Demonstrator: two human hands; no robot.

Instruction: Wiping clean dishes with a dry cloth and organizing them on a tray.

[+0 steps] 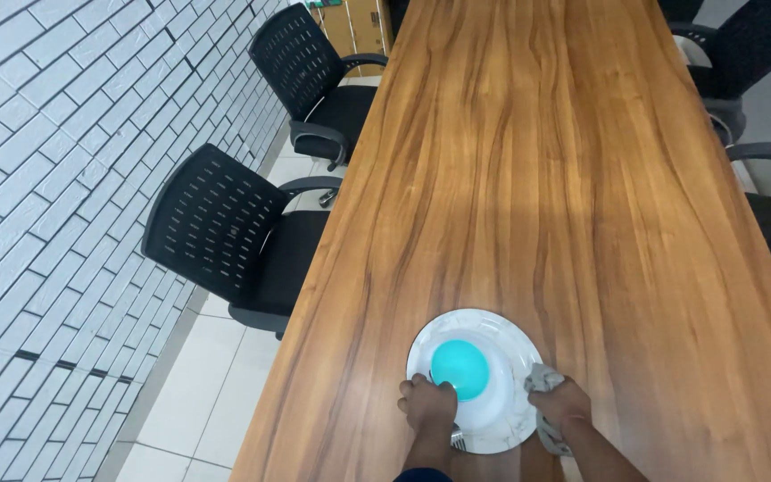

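Both hands are closing on a white plate at the near end of the tabletop.

The left hand (427, 406) is gripping the plate's (510, 344) near-left rim beside a turquoise bowl (459, 368) sitting in it; the right hand (560, 403) is holding a grey cloth (542, 379) bunched in its grip against the near-right rim, the plate lying just ahead, between them, on the tabletop (528, 178).

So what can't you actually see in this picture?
Head view only:
- Left hand covers the plate's near rim; its grip is unclear.
- The metal bit below it is mostly hidden.
- Right hand bunches the grey cloth, hiding its shape.
- Forearms are cut off by the bottom edge.
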